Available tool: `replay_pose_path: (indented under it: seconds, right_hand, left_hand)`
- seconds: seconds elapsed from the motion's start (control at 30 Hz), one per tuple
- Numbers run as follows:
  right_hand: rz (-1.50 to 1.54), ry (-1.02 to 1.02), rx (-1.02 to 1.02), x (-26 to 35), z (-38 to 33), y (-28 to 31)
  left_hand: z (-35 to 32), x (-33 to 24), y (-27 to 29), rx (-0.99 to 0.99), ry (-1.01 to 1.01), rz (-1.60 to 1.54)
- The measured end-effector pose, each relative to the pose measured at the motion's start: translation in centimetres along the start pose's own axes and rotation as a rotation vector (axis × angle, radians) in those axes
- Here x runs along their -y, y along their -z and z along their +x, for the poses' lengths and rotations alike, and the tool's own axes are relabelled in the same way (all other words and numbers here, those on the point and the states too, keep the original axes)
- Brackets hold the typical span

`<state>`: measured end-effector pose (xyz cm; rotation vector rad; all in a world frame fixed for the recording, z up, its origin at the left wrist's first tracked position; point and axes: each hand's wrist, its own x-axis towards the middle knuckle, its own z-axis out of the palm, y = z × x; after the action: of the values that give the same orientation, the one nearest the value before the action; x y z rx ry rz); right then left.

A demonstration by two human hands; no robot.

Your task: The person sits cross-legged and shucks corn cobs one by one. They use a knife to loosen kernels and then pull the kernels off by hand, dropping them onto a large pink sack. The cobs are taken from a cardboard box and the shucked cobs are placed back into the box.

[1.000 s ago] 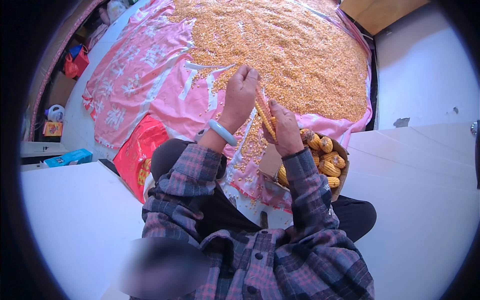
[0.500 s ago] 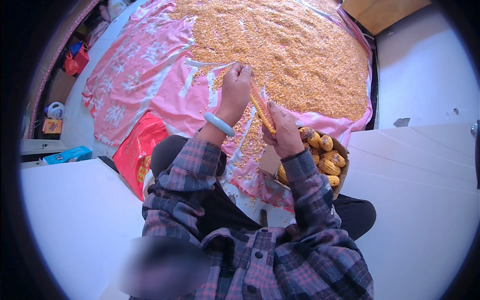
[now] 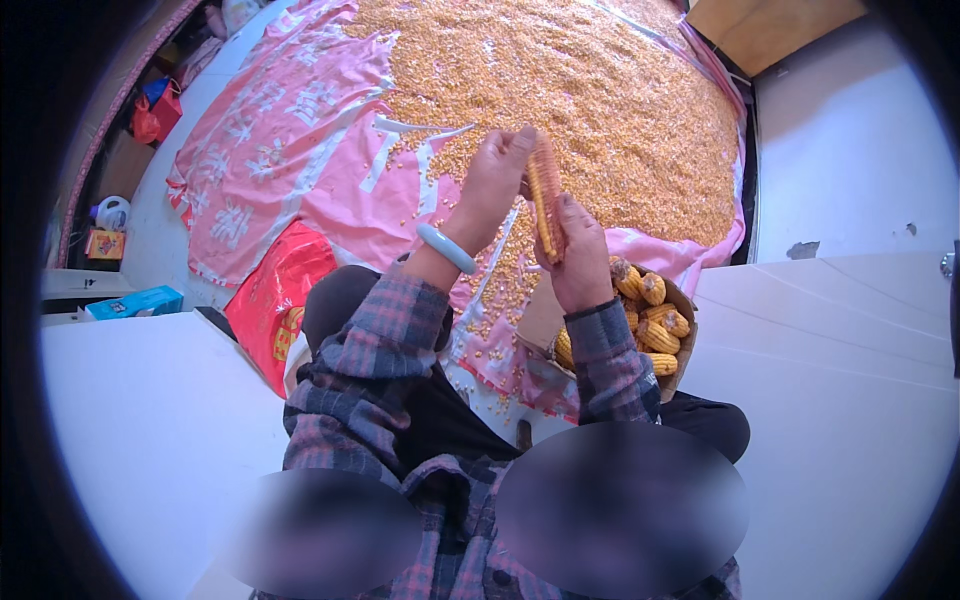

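Observation:
A partly shelled corn cob [image 3: 545,185] is held upright between my hands over the kernel-strewn cloth. Yellow kernels line its left edge, while a bare reddish strip shows along the rest. My left hand [image 3: 496,172], with a pale bangle at the wrist, has its fingers closed on the cob's upper end. The lower end rests in my right hand [image 3: 582,258], thumb pressed along the side. Loose corn kernels [image 3: 560,90] cover much of the pink cloth [image 3: 320,170] ahead. Beside my right forearm, a cardboard box [image 3: 685,365] contains several whole yellow corn cobs [image 3: 657,335].
By my left knee lies a red plastic bag [image 3: 275,290]. A blue box [image 3: 137,303] and a white jug [image 3: 112,214] stand farther left. White panels flank me, and a wooden board [image 3: 770,30] is at the far right.
The cob has shifted slightly right and turned more upright, showing more of its bare reddish side. Both hands have moved a little to the right with it.

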<state>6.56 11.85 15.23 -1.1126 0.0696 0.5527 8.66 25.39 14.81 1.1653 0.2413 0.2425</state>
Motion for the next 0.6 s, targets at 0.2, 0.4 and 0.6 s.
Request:
replay_pose_path:
  seconds: [0.2,0.4,0.6]
  right_hand:
    - [0.238,0.206,-0.107,0.2,1.3,-0.3]
    - [0.449,0.088,-0.056,0.0,1.6,0.4]
    - [0.185,0.325,-0.182,0.7,1.8,-0.1]
  left_hand:
    - [-3.2,-0.6,-1.1,0.271,-0.302,0.734]
    - [-4.3,-0.5,-1.5,0.203,-0.46,0.873]
    - [-4.0,-0.3,-1.6,0.27,-0.496,0.887]
